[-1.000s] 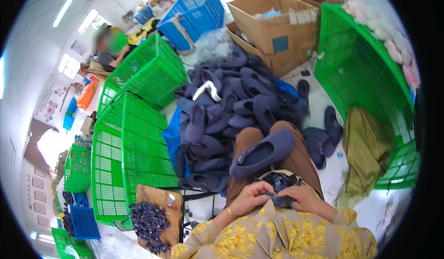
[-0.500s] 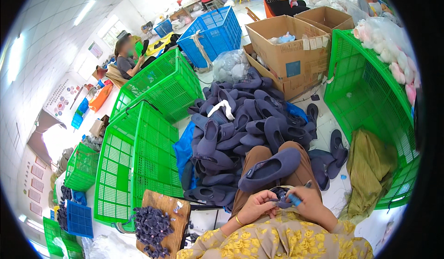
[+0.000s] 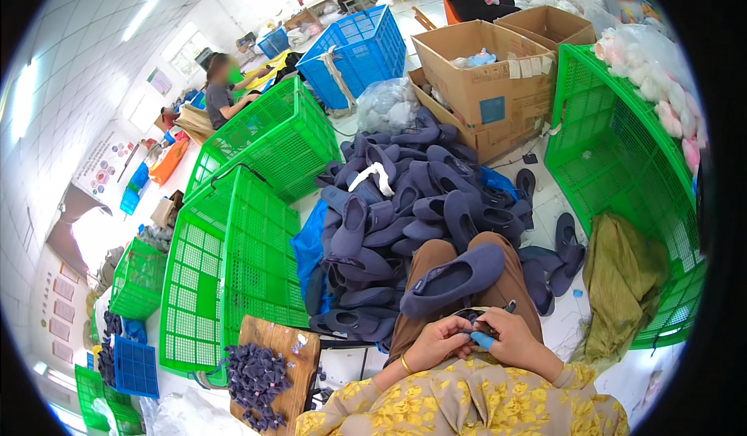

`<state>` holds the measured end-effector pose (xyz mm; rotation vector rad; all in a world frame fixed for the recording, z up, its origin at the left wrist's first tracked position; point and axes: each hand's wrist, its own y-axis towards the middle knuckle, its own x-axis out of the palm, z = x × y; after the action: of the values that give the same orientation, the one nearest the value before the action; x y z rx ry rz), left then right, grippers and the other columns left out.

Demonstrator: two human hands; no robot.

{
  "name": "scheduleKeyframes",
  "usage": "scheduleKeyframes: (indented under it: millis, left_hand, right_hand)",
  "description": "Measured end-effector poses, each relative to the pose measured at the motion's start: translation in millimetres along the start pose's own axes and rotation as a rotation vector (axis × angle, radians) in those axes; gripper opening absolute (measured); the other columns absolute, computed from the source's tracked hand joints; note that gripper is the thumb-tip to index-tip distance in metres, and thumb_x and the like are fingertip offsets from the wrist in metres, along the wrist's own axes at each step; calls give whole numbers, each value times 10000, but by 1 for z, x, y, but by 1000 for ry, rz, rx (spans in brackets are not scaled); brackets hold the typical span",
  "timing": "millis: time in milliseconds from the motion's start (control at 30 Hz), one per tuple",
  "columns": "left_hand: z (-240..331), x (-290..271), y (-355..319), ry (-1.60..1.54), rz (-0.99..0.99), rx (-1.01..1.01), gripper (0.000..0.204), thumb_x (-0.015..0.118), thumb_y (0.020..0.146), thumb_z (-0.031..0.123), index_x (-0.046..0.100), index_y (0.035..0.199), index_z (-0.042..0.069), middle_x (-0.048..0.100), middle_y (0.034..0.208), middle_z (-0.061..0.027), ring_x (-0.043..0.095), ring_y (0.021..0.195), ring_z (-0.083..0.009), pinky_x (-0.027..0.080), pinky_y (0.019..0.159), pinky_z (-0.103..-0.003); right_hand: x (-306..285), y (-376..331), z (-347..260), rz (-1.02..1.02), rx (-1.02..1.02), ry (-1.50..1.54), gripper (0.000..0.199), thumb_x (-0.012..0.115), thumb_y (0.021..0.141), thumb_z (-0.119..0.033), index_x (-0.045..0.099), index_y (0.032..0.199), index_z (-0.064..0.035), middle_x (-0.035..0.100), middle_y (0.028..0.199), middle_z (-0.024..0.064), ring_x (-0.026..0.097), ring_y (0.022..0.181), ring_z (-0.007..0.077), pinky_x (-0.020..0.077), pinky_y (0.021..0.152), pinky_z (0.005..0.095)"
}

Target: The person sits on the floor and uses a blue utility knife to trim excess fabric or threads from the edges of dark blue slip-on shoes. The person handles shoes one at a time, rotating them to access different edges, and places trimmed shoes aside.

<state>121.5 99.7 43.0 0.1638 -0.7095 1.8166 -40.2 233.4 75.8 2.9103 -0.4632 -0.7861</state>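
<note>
My left hand (image 3: pixel 436 342) and my right hand (image 3: pixel 510 342) meet above my lap, their fingers closed together. Between them is a small piece of dark fabric (image 3: pixel 469 314), mostly covered by the fingers. A slim dark tool (image 3: pixel 511 306) pokes up from my right hand; its kind does not show. Blue tape (image 3: pixel 482 340) wraps one right finger. Across my knees, just beyond the hands, rests a dark navy slip-on shoe (image 3: pixel 453 280), toe to the right. Small dark fabric bows (image 3: pixel 253 381) lie heaped on a wooden board (image 3: pixel 302 358) at my left.
A large pile of navy shoes (image 3: pixel 389 218) covers the floor ahead. Green crates (image 3: pixel 264 257) stand left, another green crate (image 3: pixel 622 148) right with olive cloth (image 3: pixel 618 280). Cardboard boxes (image 3: pixel 482 86) and a blue crate (image 3: pixel 354 54) are behind. A person (image 3: pixel 222 97) sits far left.
My hands have drawn closer together, and the dark piece is now more covered by the fingers. The right hand has turned inward. The seated person at far left has lowered their hands.
</note>
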Motion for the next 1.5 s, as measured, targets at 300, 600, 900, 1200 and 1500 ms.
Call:
scheduleKeyframes:
  millis: [300, 600, 900, 1200, 1500]
  left_hand:
    - [-1, 0, 0, -15, -9, 85, 162, 555, 978, 85, 548, 1123, 15, 636, 893, -46, 630, 750, -89, 539, 688, -227]
    - [-3, 1, -1, 48, 4, 174, 150, 563, 973, 88, 551, 1107, 22, 626, 879, -27, 606, 746, -65, 526, 666, -210]
    - [-2, 5, 2, 132, 74, 220, 128, 578, 931, 36, 563, 1058, 21, 633, 852, -24, 604, 717, -62, 523, 642, -210]
    - [-9, 5, 2, 63, 112, 140, 119, 586, 916, 13, 574, 1034, 17, 657, 815, -53, 634, 687, -89, 530, 603, -227]
    - [-36, -4, 12, 279, 294, 102, 77, 627, 867, -6, 621, 938, 21, 647, 767, 2, 579, 667, -23, 446, 585, -173]
  right_hand:
    - [5, -7, 8, 88, 125, 241, 106, 695, 814, -35, 645, 890, 19, 605, 824, 90, 557, 694, 165, 435, 635, 271]
    - [8, -10, 4, 70, 387, 497, 80, 672, 843, -26, 654, 900, 28, 624, 828, 60, 569, 749, 106, 448, 658, 261]
    - [15, -8, 10, 194, 82, 176, 81, 672, 803, 14, 648, 874, -16, 644, 819, 72, 582, 699, 143, 428, 590, 266]
    - [13, -8, 10, 227, 8, 106, 182, 653, 736, 33, 650, 901, -44, 660, 849, 128, 652, 714, 291, 499, 596, 336]
    - [3, -1, 3, 378, -283, -86, 354, 596, 657, 47, 634, 986, -78, 642, 953, 111, 642, 757, 325, 519, 612, 366]
